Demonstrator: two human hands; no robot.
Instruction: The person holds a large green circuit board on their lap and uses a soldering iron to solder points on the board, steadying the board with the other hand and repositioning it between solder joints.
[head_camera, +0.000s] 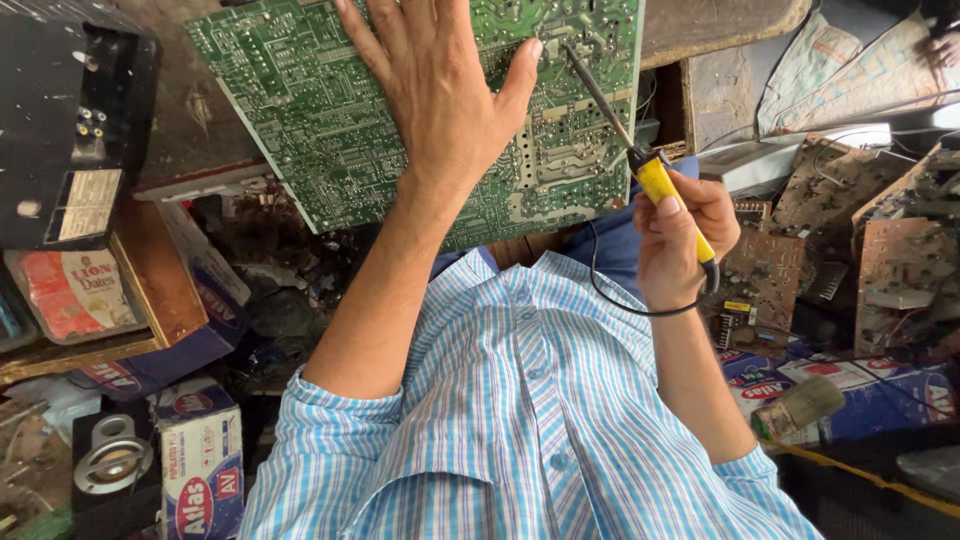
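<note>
two hands, left hand (440, 95) fingers spread flat on green circuit board (300, 110), right hand (680, 235) gripping soldering iron (650, 170)

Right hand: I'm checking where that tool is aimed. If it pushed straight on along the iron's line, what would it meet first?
The right hand grips a yellow-handled soldering iron whose tip seems at or almost on the green circuit board, beside the left hand's thumb. The board comes first; depth is unclear.

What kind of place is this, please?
Probably a small electronics repair workshop. The left hand lies flat on a large green circuit board, the right hand holds a yellow-handled soldering iron to it, and more brown circuit boards are piled nearby.
</note>
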